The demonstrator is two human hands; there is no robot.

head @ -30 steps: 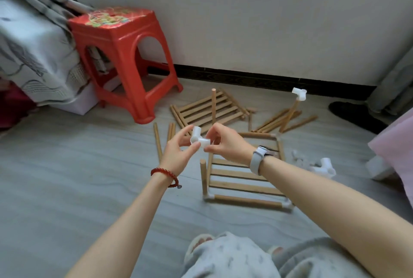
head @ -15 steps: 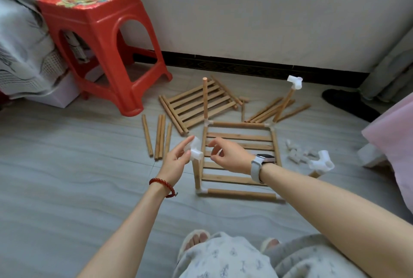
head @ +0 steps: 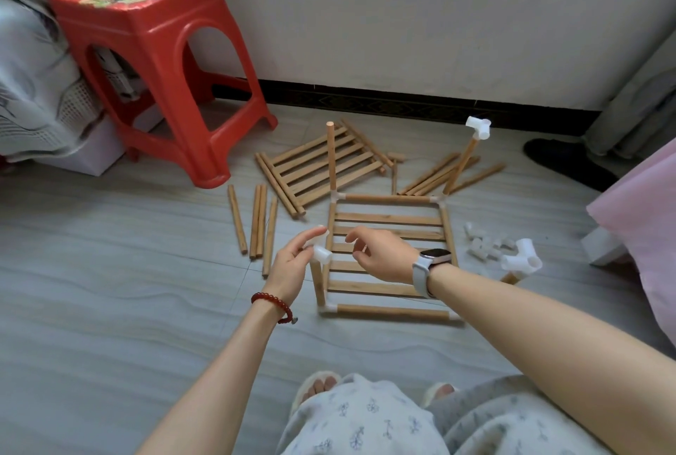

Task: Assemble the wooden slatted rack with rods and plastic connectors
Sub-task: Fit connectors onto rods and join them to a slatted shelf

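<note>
A grey wood-grain floor (head: 109, 308) is seen carrying everything. A square wooden slatted frame with white plastic corner connectors (head: 389, 220) is laid flat at the centre. A second loose slatted wooden panel (head: 314, 169) is laid just beyond it, with four loose wooden rods (head: 256, 220) to its left. Small white plastic connectors (head: 484, 244) are scattered at right. A red plastic stool (head: 153, 63) is stood far left.

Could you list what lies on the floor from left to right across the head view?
Red stool → loose rods → spare slatted panel → rack frame → pile of white connectors → black slipper.
</note>
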